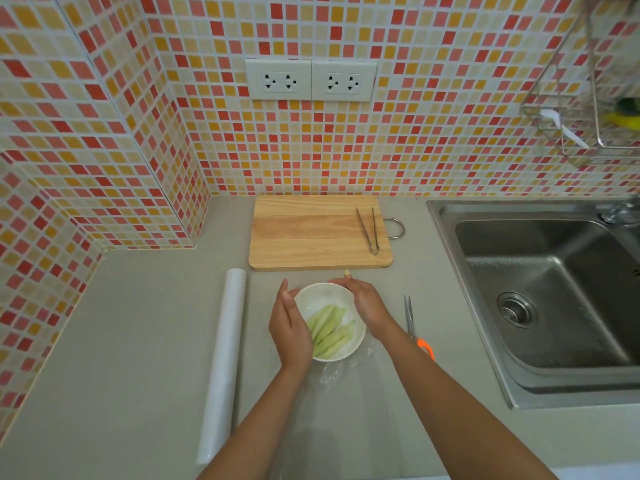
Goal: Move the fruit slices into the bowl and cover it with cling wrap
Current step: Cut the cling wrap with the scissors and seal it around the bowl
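The left hand (290, 327) and right hand (363, 299) cup the sides of the white bowl (356, 336), fingers loosely open against its rim, seemingly pressing cling wrap (332, 375) down. The bowl sits on the grey counter (138, 341) near the cutting board (311, 233). Pale green fruit slices (330, 330) lie inside. No writing is readable anywhere.

I face a corner of mosaic wall tiles (415, 140) in red, orange and cream. Two white double sockets (310, 80) sit side by side on the back wall. The grey tabletop (138, 341) meets a stainless sink (554, 289) at my right. A wire rack (588, 109) hangs above the sink. Lighting is even.
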The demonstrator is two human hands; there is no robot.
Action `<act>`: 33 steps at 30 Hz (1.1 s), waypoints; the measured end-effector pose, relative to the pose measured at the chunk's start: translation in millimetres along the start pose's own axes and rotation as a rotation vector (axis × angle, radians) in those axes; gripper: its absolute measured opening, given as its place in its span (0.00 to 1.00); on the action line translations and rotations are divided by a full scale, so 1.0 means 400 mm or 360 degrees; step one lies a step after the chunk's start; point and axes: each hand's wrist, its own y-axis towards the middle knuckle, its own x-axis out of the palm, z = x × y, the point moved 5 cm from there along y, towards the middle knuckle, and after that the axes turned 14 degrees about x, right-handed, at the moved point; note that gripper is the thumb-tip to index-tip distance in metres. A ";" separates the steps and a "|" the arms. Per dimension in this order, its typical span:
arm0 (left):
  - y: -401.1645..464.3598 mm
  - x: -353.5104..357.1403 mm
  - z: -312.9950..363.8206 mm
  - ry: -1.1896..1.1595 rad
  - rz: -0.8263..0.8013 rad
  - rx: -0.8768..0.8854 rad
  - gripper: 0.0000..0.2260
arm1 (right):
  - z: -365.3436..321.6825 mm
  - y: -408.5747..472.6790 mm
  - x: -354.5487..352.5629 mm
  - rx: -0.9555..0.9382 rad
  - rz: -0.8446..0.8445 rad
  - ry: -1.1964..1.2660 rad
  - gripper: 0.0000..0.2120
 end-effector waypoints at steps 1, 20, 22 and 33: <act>0.002 0.000 0.000 -0.0010 -0.0017 -0.0011 0.19 | 0.005 0.003 0.000 0.0023 0.0003 -0.0007 0.21; 0.033 0.028 -0.034 -0.0141 -0.0311 -0.0232 0.22 | 0.042 0.026 -0.019 0.0104 0.0078 -0.0127 0.23; 0.035 0.025 -0.045 -0.0154 -0.0288 -0.0327 0.21 | 0.043 0.029 -0.025 0.0106 0.0165 -0.0201 0.24; 0.094 0.026 -0.101 0.0001 -0.0486 -0.0823 0.13 | 0.040 0.010 -0.027 -0.0128 0.0263 -0.0077 0.17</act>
